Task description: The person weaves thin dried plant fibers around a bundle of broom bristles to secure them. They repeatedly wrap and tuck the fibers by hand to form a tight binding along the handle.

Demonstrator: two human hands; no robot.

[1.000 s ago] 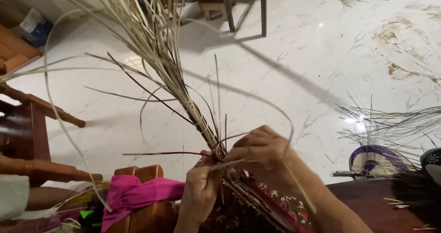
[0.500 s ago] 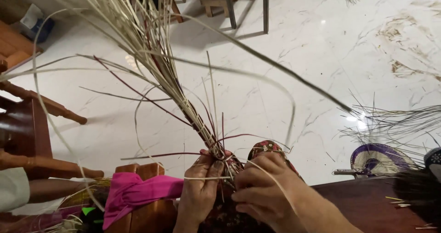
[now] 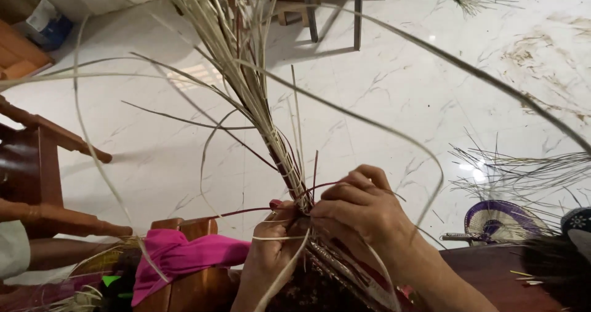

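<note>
Both hands, left hand (image 3: 271, 247) and right hand (image 3: 360, 210), pinch closed around a bundle of pale reed strands (image 3: 258, 112) rising above the white floor (image 3: 394, 96), its base woven tight, long ends loose.

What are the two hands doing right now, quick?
Left hand: closed, gripping the bundle of pale reed strips at its base.
Right hand: closed, fingers pinching a thin dark red strand against the bundle.
</note>
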